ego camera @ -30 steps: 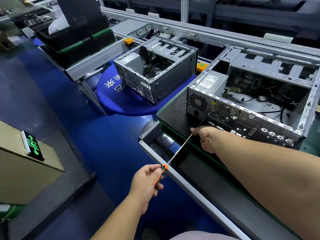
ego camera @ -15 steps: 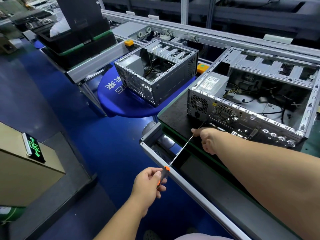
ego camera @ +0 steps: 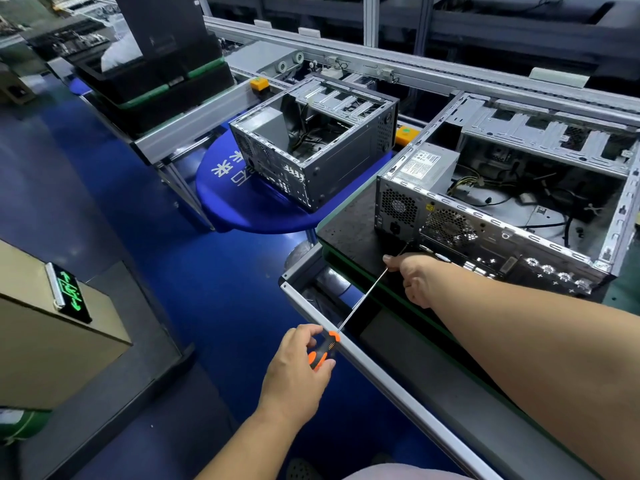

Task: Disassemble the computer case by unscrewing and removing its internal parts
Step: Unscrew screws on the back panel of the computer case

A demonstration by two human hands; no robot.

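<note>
A worker's left hand (ego camera: pixel 298 365) grips the orange-and-black handle of a long screwdriver (ego camera: pixel 360 299), fingers curled round it and thumb on top, low at the near rail of the table (ego camera: pixel 349 216). Compared with a second ago the grip has rolled slightly on the handle while the shaft keeps the same line, which suggests a screw is being turned out, not yet freed. Further up, the right hand (ego camera: pixel 415 278) reaches in with the forearm stretched across the frame; its fingers close round the thin shaft near the tip, steadying it as before. The tip meets the rear panel of the computer case (ego camera: pixel 485 233), low down beside the power socket of the power supply (ego camera: pixel 422 168); the screw itself is too small to make out. The case lies open-side up on the table, cables and drive bays still inside, so the strip-down looks early. Beyond it, a second, smaller case (ego camera: pixel 311 147) sits on a blue round platform (ego camera: pixel 242 209).
</note>
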